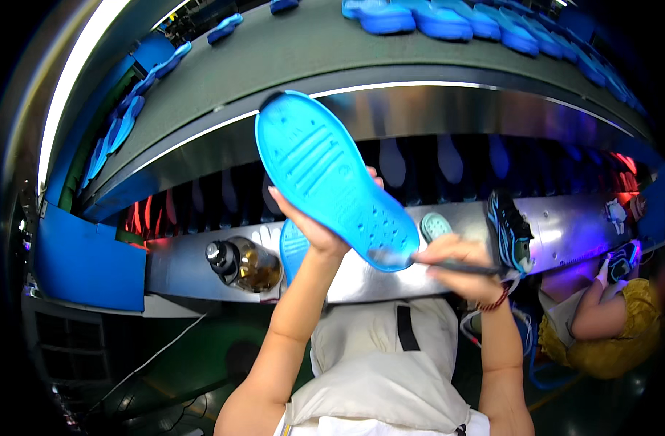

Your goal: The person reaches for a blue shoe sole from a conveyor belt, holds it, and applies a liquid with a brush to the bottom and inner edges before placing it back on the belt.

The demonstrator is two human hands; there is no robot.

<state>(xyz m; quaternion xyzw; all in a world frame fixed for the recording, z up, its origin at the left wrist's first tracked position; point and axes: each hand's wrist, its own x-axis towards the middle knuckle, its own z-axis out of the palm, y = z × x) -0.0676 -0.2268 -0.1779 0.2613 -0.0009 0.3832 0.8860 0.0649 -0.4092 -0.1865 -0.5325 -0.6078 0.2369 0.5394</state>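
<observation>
Above the metal bench, the left hand clasps a blue shoe sole, the right hand pinching what looks like a blurred brush.
Likely light and flexible, perhaps slick, the sole suits a grip at its waist edges.

The table runs across before the person, with the belt behind and above it. On the belt, soles crowd the right; others lie along its left end. On the table, left to right: the bottle, a second sole just beside it and partly behind the left wrist, the clog, then the shoe. Over the table — between bottle and shoe — the held sole slants in the left grip. The brush lies across the right grip, its tip at the sole's near end. A co-worker is far right.
</observation>
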